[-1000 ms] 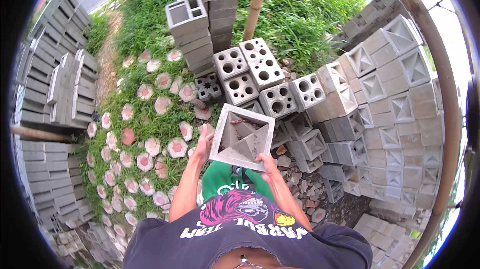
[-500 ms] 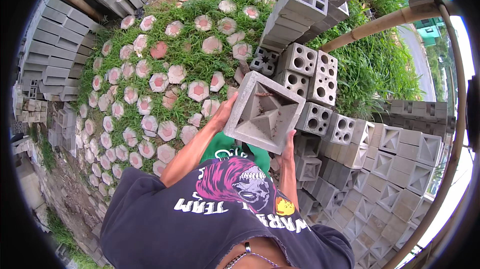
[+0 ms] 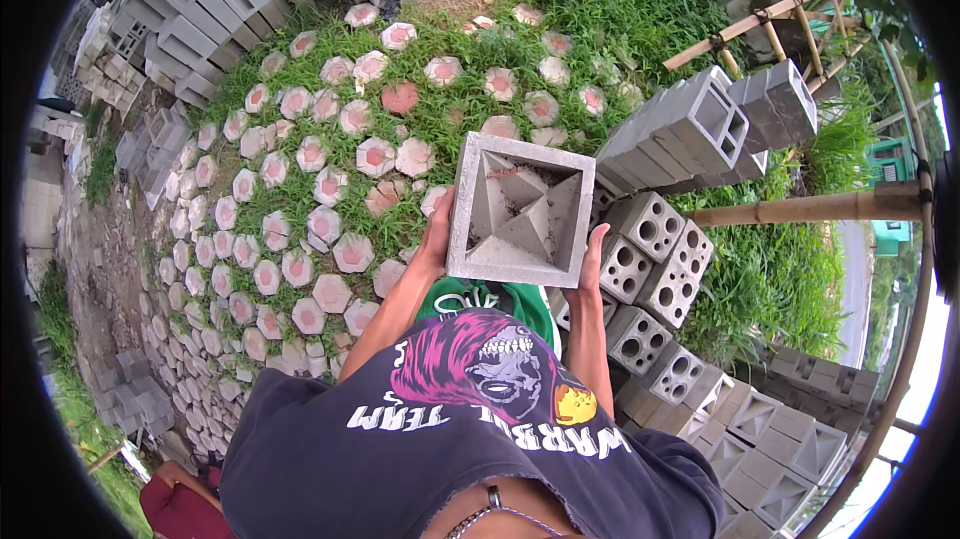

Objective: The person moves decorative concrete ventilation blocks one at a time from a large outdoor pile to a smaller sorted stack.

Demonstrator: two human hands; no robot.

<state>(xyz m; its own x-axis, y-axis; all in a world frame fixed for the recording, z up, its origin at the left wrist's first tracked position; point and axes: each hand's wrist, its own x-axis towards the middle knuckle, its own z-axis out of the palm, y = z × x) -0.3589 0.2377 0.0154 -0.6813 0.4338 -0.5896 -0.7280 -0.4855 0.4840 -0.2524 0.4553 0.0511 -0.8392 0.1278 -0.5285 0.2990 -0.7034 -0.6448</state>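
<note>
- Head view: left hand (image 3: pixel 436 236) and right hand (image 3: pixel 591 266) clamped on opposite sides of square grey concrete block with pyramid-patterned recess (image 3: pixel 541 227).
- Block held before green shorts (image 3: pixel 532 311).
- Grey round-holed concrete blocks (image 3: pixel 673 289) right; pinkish hexagonal pavers (image 3: pixel 353 252) left.

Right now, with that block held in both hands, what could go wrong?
The square concrete block is held by its sides between left hand and right hand; if either slips, it could fall toward the green garment below. Grass between the hexagonal pavers could trip a foot. Dark debris in the block's recess might spill if tilted.
</note>
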